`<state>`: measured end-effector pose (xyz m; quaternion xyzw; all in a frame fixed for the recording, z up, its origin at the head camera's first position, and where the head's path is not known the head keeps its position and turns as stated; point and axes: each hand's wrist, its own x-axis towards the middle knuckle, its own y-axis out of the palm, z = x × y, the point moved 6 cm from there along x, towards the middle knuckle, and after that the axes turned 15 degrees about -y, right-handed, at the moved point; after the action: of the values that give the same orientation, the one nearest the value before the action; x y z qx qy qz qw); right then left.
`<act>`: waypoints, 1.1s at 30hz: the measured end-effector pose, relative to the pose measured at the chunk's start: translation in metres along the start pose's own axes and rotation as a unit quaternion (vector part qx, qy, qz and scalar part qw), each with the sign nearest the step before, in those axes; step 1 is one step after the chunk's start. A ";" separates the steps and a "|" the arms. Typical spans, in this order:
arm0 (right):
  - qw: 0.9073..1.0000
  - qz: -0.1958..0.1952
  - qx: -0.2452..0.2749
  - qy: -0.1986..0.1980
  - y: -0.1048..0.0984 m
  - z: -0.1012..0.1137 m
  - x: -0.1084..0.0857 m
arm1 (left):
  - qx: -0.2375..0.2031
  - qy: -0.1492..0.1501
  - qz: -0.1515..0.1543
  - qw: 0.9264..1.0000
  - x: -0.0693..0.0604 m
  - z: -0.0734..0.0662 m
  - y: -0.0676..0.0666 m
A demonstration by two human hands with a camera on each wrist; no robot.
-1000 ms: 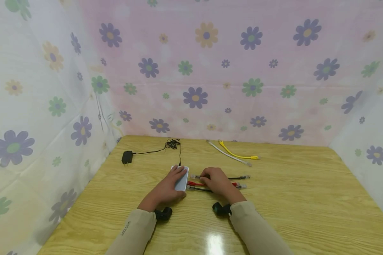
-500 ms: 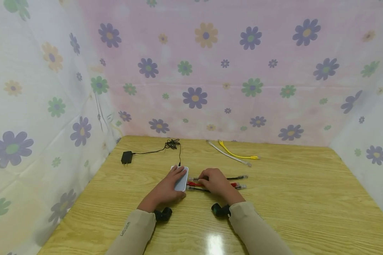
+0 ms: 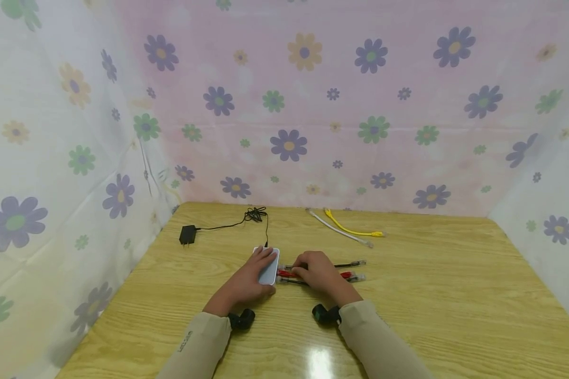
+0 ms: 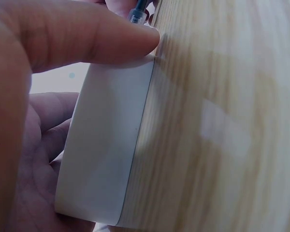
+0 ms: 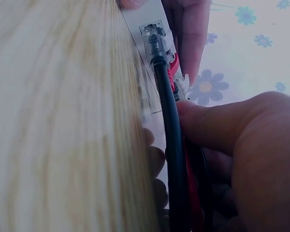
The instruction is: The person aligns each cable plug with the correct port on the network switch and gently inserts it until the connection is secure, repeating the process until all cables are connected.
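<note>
A white network switch (image 3: pixel 268 275) lies flat on the table. My left hand (image 3: pixel 244 280) grips it, fingers over its top and thumb (image 4: pixel 121 41) on the near side wall. The nearest black network cable (image 5: pixel 170 121) has its clear plug seated in a port, with a red network cable (image 3: pixel 347 275) beside it, also running into the switch. My right hand (image 3: pixel 320 271) pinches the farthest black network cable (image 3: pixel 351 264) near its left plug. That plug (image 5: pixel 179 88) is at the switch's port side; whether it is fully inside cannot be seen.
A black power adapter (image 3: pixel 187 235) lies at the left, its thin cord (image 3: pixel 255 213) bundled and running into the switch's back. White (image 3: pixel 334 227) and yellow (image 3: pixel 353 231) network cables lie at the back. Flowered cloth (image 3: pixel 289 105) walls surround the wooden table (image 3: pixel 431 273).
My right hand and the farthest black cable have shifted slightly left, closer to the switch. My left hand and the switch stay practically in place.
</note>
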<state>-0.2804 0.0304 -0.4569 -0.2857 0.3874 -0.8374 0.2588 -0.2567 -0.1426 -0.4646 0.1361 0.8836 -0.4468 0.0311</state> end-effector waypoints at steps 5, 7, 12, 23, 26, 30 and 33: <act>1.000 -0.001 -0.007 -0.007 0.002 0.000 0.001 | 0.001 0.002 -0.003 1.000 0.000 -0.001 0.000; 1.000 -0.001 -0.008 -0.008 0.003 -0.001 0.001 | 0.001 0.003 -0.005 1.000 0.000 -0.001 -0.001; 1.000 -0.004 -0.005 -0.006 0.003 -0.001 0.001 | -0.001 0.008 -0.001 1.000 -0.001 -0.001 -0.001; 1.000 0.004 -0.011 0.001 0.003 0.000 0.002 | 0.006 0.005 0.000 1.000 0.001 0.000 0.001; 1.000 0.004 -0.011 -0.001 0.002 0.001 0.002 | 0.004 0.009 -0.003 1.000 0.001 -0.001 0.001; 1.000 0.007 -0.026 -0.009 0.002 0.004 0.002 | 0.003 0.009 -0.005 1.000 0.001 -0.003 0.001; 0.999 0.007 -0.033 -0.018 0.002 0.005 0.002 | 0.006 0.008 -0.004 1.000 0.000 -0.004 0.001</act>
<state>-0.2780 0.0251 -0.4551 -0.3065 0.4120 -0.8171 0.2622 -0.2565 -0.1389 -0.4626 0.1365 0.8818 -0.4509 0.0218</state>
